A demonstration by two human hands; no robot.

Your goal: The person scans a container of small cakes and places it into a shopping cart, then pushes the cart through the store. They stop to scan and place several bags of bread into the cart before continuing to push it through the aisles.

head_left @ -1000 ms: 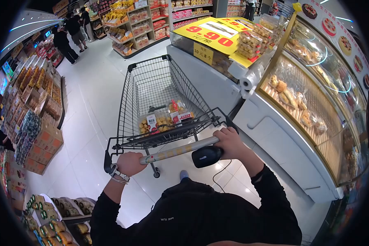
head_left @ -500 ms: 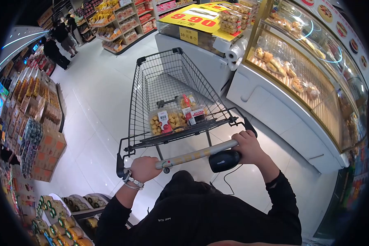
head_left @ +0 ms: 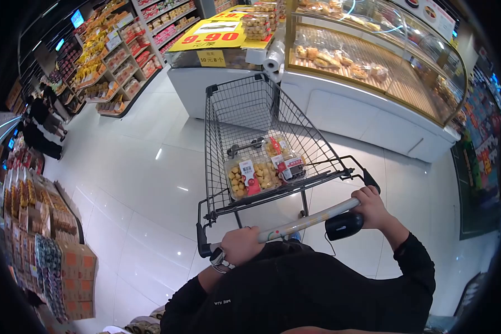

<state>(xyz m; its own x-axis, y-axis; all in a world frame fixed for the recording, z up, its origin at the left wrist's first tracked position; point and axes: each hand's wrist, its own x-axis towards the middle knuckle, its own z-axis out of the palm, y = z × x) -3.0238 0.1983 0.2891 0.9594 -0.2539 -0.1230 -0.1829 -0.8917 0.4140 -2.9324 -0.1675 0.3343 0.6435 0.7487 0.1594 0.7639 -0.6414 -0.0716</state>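
Observation:
A dark wire shopping cart (head_left: 312,136) stands in front of me. My left hand (head_left: 241,245) is closed around the left part of its handle (head_left: 312,218), with a watch-like band on the wrist. Around the right end of the same bar wraps my right hand (head_left: 371,207). Just beside it a black rounded device (head_left: 344,225) is fixed to the bar, with a thin cable hanging below. Inside the cart, near my end, lie clear plastic boxes of round golden pastries (head_left: 241,181) and a smaller box with a dark label (head_left: 293,166).
A glass bakery case (head_left: 362,78) stands ahead to the right, beside a counter with a yellow price sign (head_left: 211,32). Snack shelves (head_left: 114,61) rise at far left. Stacked cartons (head_left: 78,273) line the left side. Several people (head_left: 39,119) stand in the left aisle.
My view has turned right; people and shelves have shifted left. The cart and both hands appear farther right and lower, and the cart's front is nearer the bakery counter. Both hands keep their grip.

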